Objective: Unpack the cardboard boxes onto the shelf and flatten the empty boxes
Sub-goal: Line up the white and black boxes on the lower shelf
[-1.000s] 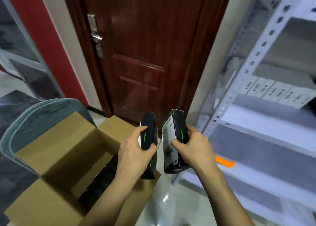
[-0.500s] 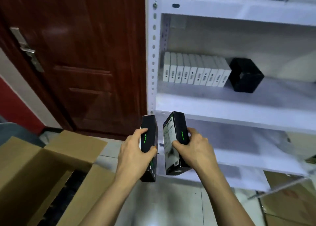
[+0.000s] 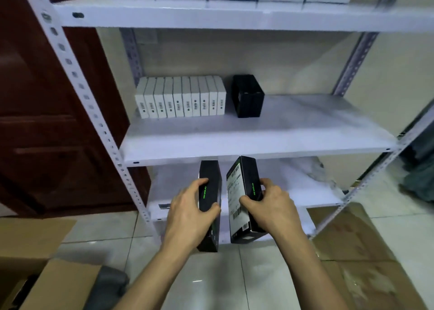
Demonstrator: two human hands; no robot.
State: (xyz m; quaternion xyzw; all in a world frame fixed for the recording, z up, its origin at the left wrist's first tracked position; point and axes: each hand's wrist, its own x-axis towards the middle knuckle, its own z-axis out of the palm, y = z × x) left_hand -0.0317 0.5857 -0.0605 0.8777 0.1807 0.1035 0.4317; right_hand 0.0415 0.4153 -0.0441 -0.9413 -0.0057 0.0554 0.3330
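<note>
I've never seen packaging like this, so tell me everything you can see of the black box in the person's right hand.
The black box is a slim, tall carton, apparently glossy card. Its narrow side carries small green lettering; its broad face has a pale printed label with barcodes, too small to read. It looks closed and undamaged. It is held roughly upright, top tilted slightly right, in the air before the white shelf unit, just below the middle board. Only the right hand touches it, thumb on the label face, fingers round the far side.
</note>
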